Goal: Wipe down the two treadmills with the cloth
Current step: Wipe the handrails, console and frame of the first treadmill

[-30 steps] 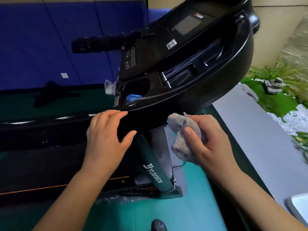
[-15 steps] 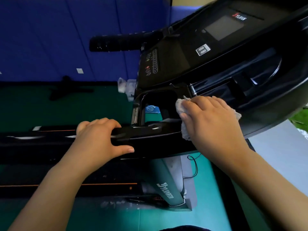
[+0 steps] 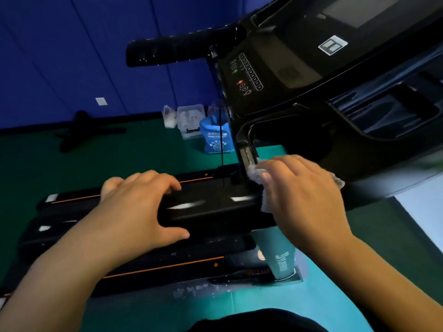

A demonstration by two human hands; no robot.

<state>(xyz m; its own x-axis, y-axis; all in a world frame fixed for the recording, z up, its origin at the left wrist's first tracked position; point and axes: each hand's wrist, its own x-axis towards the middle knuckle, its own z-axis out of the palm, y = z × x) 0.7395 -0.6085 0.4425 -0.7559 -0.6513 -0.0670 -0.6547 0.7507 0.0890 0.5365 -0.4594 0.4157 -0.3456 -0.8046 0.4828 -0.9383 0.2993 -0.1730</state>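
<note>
On the treadmill [image 3: 335,97] console's near edge, the right hand [image 3: 299,188] presses the cloth [image 3: 255,172], fingers grasping it; the left hand [image 3: 141,202] clasps the handrail [image 3: 211,209]. Wiping the handrail likely follows.

One treadmill [image 3: 311,97] was in view, carrying one console screen [image 3: 359,10], one white sticker [image 3: 332,45] and two black handlebars: one far [image 3: 182,52], one near [image 3: 211,209]. One teal upright post [image 3: 279,257]. Two bare hands: one left hand [image 3: 141,207], one right hand [image 3: 299,188]. One grey cloth [image 3: 256,174]. On the green floor [image 3: 119,149]: one blue bag [image 3: 217,137], one white bag [image 3: 169,117], one clear container [image 3: 190,119]. One white patch [image 3: 101,101] on the blue wall [image 3: 60,56].
</note>
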